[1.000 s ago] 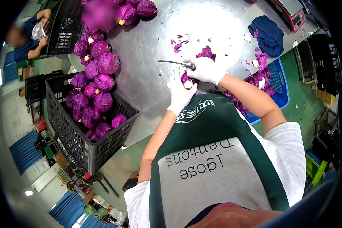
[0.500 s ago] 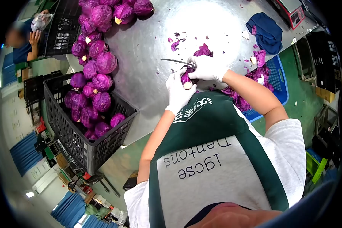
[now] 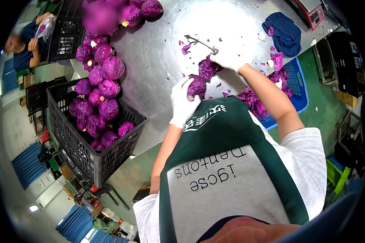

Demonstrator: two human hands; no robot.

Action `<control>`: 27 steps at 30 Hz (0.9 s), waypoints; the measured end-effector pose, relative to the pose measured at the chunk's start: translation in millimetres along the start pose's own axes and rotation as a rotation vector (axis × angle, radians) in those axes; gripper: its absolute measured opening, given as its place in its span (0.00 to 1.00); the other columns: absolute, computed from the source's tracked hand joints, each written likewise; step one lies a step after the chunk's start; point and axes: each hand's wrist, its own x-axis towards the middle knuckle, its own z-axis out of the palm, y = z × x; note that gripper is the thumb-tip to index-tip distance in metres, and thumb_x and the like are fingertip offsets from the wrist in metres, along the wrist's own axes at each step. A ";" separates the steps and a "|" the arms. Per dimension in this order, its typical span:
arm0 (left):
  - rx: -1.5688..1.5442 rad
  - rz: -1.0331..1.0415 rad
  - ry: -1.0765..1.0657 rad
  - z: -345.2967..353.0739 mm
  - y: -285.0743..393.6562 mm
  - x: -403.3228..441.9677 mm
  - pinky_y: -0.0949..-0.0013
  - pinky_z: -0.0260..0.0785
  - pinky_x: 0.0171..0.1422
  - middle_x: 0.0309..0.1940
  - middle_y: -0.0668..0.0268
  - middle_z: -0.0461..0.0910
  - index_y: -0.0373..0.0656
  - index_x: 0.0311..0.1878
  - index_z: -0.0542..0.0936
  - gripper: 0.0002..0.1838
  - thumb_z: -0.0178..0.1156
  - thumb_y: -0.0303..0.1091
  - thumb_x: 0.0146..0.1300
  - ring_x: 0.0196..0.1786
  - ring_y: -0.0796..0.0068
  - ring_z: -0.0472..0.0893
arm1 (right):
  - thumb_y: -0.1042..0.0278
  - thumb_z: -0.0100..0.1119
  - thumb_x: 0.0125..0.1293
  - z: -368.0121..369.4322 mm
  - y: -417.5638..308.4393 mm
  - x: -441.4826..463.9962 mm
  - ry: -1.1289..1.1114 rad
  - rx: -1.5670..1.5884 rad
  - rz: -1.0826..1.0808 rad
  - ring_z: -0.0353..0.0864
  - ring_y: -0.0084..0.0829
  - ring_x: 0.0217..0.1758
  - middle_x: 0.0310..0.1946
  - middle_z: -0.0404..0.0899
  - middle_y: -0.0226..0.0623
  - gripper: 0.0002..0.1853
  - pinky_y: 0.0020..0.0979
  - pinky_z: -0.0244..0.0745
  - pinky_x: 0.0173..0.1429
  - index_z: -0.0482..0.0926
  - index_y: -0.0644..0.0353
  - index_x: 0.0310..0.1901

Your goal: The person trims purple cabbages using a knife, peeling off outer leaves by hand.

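A small red cabbage (image 3: 197, 86) rests in my left hand (image 3: 183, 101), its white-gloved fingers curled around the side. My right hand (image 3: 228, 59), also gloved, grips a knife (image 3: 199, 41) whose thin dark blade points up and to the left. A loose purple cabbage leaf (image 3: 207, 68) lies between the two hands, against the right fingers; whether they pinch it is unclear. Purple leaf scraps (image 3: 185, 49) are scattered on the metal table (image 3: 150, 77) beyond the knife.
Whole red cabbages (image 3: 112, 67) line the table's left side. More fill a black crate (image 3: 97, 156) below them. A blue basket (image 3: 299, 91) of leaves stands at right, near a dark blue cloth (image 3: 283, 34) and a red scale (image 3: 314, 18). Another person (image 3: 26, 50) handles a wrapped item at far left.
My right hand has moved up and away from the cabbage with the knife. A leaf now lies between the hands. My left hand has shifted slightly left with the cabbage.
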 end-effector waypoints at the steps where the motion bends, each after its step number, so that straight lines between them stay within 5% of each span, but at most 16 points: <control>1: -0.009 -0.038 -0.001 -5.3 -8.2 -6.4 0.56 0.64 0.67 0.59 0.55 0.73 0.42 0.59 0.73 0.33 0.67 0.33 0.45 0.62 0.52 0.71 | 0.57 0.59 0.59 9.5 8.6 1.9 0.067 0.010 -0.029 0.79 0.39 0.37 0.32 0.80 0.45 0.17 0.37 0.73 0.47 0.78 0.65 0.38; 3: -0.249 -0.324 0.004 -13.9 -14.0 -17.6 0.57 0.64 0.67 0.56 0.54 0.73 0.41 0.57 0.72 0.32 0.71 0.35 0.46 0.61 0.53 0.72 | 0.55 0.58 0.60 32.7 21.5 4.2 0.196 0.036 -0.088 0.81 0.46 0.36 0.31 0.81 0.50 0.17 0.40 0.74 0.46 0.79 0.64 0.36; 7: -0.363 -0.627 -0.063 -24.0 -17.0 -15.7 0.66 0.70 0.59 0.49 0.58 0.79 0.41 0.56 0.71 0.32 0.76 0.38 0.51 0.51 0.69 0.78 | 0.54 0.56 0.60 38.2 23.1 0.3 0.005 0.165 -0.055 0.81 0.45 0.38 0.32 0.82 0.48 0.17 0.40 0.75 0.47 0.81 0.62 0.38; 9: -0.440 -0.551 -0.011 -25.8 -17.7 -15.2 0.68 0.71 0.59 0.48 0.59 0.79 0.40 0.56 0.71 0.29 0.74 0.35 0.54 0.50 0.71 0.79 | 0.54 0.57 0.61 45.4 46.0 7.7 0.064 0.205 0.018 0.82 0.39 0.39 0.35 0.83 0.45 0.16 0.36 0.74 0.49 0.80 0.61 0.38; 11: -0.549 -0.511 0.049 -26.6 -25.3 -14.8 0.70 0.72 0.57 0.47 0.60 0.80 0.38 0.55 0.72 0.26 0.72 0.31 0.55 0.49 0.72 0.79 | 0.62 0.58 0.64 39.1 57.9 1.8 0.240 0.402 -0.032 0.71 0.24 0.31 0.24 0.73 0.34 0.10 0.27 0.70 0.42 0.79 0.61 0.35; 13: -0.691 -0.507 0.115 -24.3 -51.1 -19.8 0.71 0.74 0.56 0.46 0.61 0.81 0.37 0.55 0.74 0.23 0.70 0.28 0.57 0.48 0.73 0.80 | 0.66 0.59 0.62 4.3 54.3 -13.9 0.248 0.254 0.088 0.77 0.28 0.35 0.29 0.78 0.39 0.09 0.29 0.73 0.45 0.81 0.61 0.40; 15: -0.839 -0.489 0.267 -22.4 -73.6 -22.1 0.72 0.73 0.57 0.46 0.62 0.81 0.37 0.54 0.75 0.18 0.65 0.24 0.61 0.49 0.75 0.80 | 0.70 0.61 0.58 -9.1 67.8 -19.7 0.493 -0.121 -0.091 0.82 0.40 0.43 0.39 0.81 0.42 0.10 0.35 0.76 0.50 0.82 0.57 0.42; 17: -0.958 -0.555 0.258 -27.5 -75.2 -19.2 0.72 0.72 0.58 0.47 0.63 0.80 0.36 0.55 0.75 0.17 0.64 0.24 0.62 0.50 0.74 0.79 | 0.69 0.61 0.58 -20.7 29.3 -39.0 0.533 -0.021 -0.118 0.81 0.41 0.42 0.40 0.81 0.39 0.12 0.35 0.76 0.51 0.83 0.54 0.44; 21: -0.966 -0.470 0.226 -19.6 -57.3 0.0 0.72 0.71 0.59 0.47 0.62 0.80 0.35 0.55 0.76 0.17 0.64 0.25 0.63 0.52 0.74 0.79 | 0.59 0.67 0.58 6.1 -39.0 -61.6 0.118 0.309 -0.216 0.81 0.35 0.42 0.42 0.82 0.40 0.19 0.33 0.76 0.51 0.82 0.55 0.51; 23: -0.967 -0.436 0.211 -12.1 -50.1 6.3 0.71 0.71 0.60 0.48 0.62 0.80 0.35 0.54 0.76 0.17 0.64 0.25 0.63 0.52 0.74 0.78 | 0.54 0.69 0.58 34.8 -43.6 -48.9 0.030 0.220 -0.250 0.82 0.34 0.44 0.43 0.83 0.42 0.23 0.32 0.76 0.52 0.81 0.59 0.51; 25: -0.947 -0.396 0.204 -0.6 -52.3 7.3 0.70 0.69 0.62 0.50 0.61 0.78 0.35 0.56 0.75 0.18 0.63 0.24 0.63 0.53 0.73 0.78 | 0.58 0.69 0.60 52.8 -42.4 -41.0 0.190 0.214 -0.338 0.78 0.27 0.39 0.36 0.81 0.38 0.22 0.30 0.75 0.47 0.79 0.68 0.47; 27: -0.897 -0.379 0.196 8.1 -49.5 6.8 0.68 0.69 0.63 0.51 0.60 0.77 0.35 0.56 0.74 0.19 0.63 0.24 0.63 0.54 0.71 0.77 | 0.47 0.68 0.57 82.6 -14.7 -19.3 -0.195 0.616 -0.075 0.77 0.43 0.42 0.37 0.77 0.47 0.25 0.41 0.72 0.50 0.78 0.65 0.39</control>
